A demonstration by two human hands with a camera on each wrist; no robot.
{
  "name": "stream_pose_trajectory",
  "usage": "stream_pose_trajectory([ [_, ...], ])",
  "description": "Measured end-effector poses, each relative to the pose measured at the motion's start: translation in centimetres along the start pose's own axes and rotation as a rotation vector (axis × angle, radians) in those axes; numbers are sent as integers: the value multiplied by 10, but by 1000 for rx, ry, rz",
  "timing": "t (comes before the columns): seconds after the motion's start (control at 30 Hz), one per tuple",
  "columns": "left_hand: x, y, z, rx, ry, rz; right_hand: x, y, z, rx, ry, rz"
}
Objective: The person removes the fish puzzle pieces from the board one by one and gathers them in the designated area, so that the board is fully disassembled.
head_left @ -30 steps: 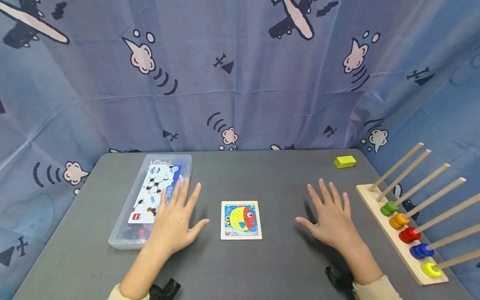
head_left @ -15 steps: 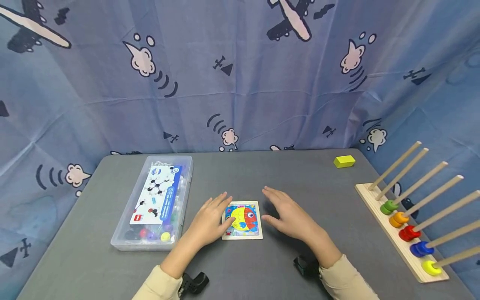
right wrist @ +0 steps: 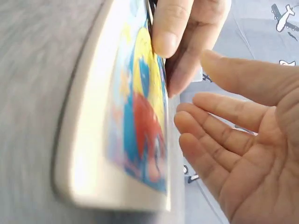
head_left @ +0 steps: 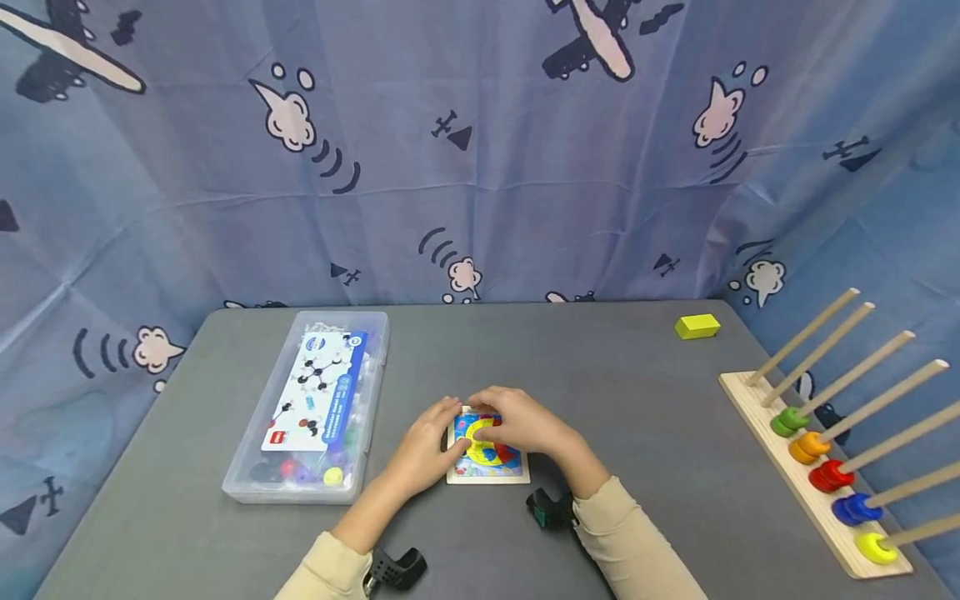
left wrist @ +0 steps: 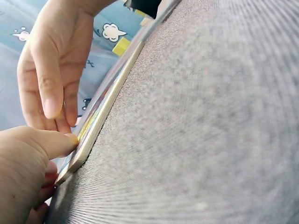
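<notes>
The puzzle (head_left: 487, 467) lies flat on the bench (head_left: 555, 350) in front of the person, square, its pale wood frame set round a yellow fish with a red head on blue. The left hand (head_left: 427, 450) pinches its left edge — thumb on the picture, fingers curled at the side. The right hand (head_left: 521, 423) hangs over its far part, fingers loosely bent and parted from the thumb; whether a fingertip touches is hard to tell.

A strip of grey bench separates the puzzle from the clear box (head_left: 288, 493) on the left, and a wider stretch runs right to the peg rack (head_left: 799, 477). More bench reaches back to the far edge, with a yellow block (head_left: 697, 326) near its right corner and a printed curtain (head_left: 480, 150) behind.

The hands hide the puzzle's far edge and part of the fish — the right wrist view shows more of it, but blurred and washed out along the frame. The nearest pegs run out of the head view, and the box's contents are partly covered by a card (head_left: 315, 392).
</notes>
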State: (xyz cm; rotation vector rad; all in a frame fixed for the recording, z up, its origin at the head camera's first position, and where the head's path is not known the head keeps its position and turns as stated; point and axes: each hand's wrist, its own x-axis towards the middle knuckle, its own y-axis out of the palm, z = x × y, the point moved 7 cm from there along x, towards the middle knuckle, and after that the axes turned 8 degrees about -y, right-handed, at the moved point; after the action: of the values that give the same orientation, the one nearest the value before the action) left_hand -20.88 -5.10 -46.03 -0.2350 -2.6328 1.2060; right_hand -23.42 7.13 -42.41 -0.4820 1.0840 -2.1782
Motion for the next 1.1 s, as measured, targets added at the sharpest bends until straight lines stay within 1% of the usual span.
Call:
stream_pose_trajectory([
  [0.1, -2, 3, 0, -4, 19, -3, 2, 7, -4, 4, 3, 3],
  [0.23, -2, 5, 0, -11, 33, -8, 1, 13, -8, -2, -6, -23],
  [0.4, 0, 4, 2, -6, 35, -20, 1, 15, -11, -10, -30, -48],
  [0.57, 1, 3, 7, 5, 16, -22, 4, 18, -13, -5, -47, -51],
  [0.83, -1, 3, 7, 7, 2, 10, 5, 24, -16, 22, -18, -5],
  [0.93, -1, 3, 7, 12, 5, 14, 5, 26, -17, 42, -3, 1],
  [1.1, 1, 3, 6, 18, 0, 22, 6, 26, -18, 98, 20, -15],
])
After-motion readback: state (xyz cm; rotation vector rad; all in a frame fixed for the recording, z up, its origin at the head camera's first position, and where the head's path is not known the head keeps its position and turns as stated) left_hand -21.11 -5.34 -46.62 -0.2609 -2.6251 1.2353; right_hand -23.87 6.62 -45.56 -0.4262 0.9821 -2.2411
